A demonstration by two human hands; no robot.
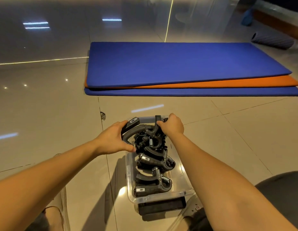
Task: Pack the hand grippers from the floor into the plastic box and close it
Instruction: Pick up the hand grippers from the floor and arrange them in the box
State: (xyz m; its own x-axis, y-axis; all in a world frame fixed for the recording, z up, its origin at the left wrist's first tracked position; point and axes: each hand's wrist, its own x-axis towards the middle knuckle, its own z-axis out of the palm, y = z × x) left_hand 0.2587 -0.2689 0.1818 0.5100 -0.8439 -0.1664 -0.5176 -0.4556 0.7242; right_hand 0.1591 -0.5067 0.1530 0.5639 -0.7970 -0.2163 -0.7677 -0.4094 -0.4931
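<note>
My left hand (114, 138) is curled round the handle of a curved gripper (135, 129) at the far left corner of the plastic box (130, 172), which sits low in the centre of the frame; my right hand (172, 125) is clamped on the handle of an upright gripper (156, 126) just beside it, at the box's far end; the hands are near each other but apart, each holding its own gripper; both of these rest on a dark heap of others in the far half of the box; nearer me, two more hand grippers (154, 161) lie in the box, one behind the other, springs to the right; the box stands open on the glossy tiled floor (44, 114); a black piece (161, 205) shows under its near end, and I cannot tell what it is; in the upper right of the frame a blue mat (178, 64) lies on an orange mat (245, 83) and another blue one; a dark roller (271, 40) lies at the far upper right
</note>
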